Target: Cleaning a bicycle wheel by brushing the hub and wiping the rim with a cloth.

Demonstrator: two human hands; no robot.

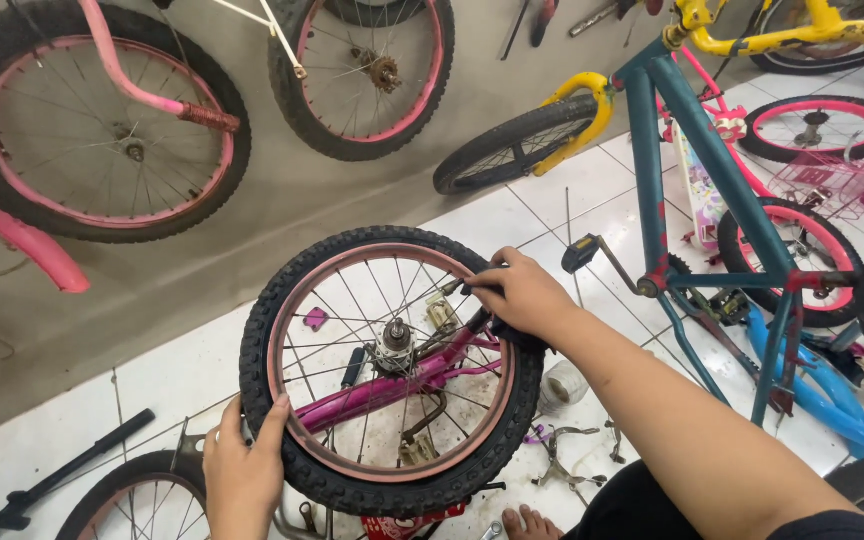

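We hold the small bicycle wheel (pixel 392 370) upright in front of us, above the white tiled floor (pixel 552 215). It has a black knobby tyre (pixel 352 487) and a pink rim (pixel 282 340). Our left hand (pixel 244 470) grasps the lower left arc of the tyre, thumb lying on the sidewall beside the rim and fingers wrapped behind the tread. Our right hand (pixel 522 295) is at the upper right arc, its grip clenched over the tyre edge where it meets the rim; a thin dark tool seems to lie under the fingers, but we cannot tell for certain. The hub (pixel 395 340) sits between both hands. A magenta frame tube (pixel 372 395) shows through the spokes. A teal bicycle frame (pixel 692 150) stands to the right.
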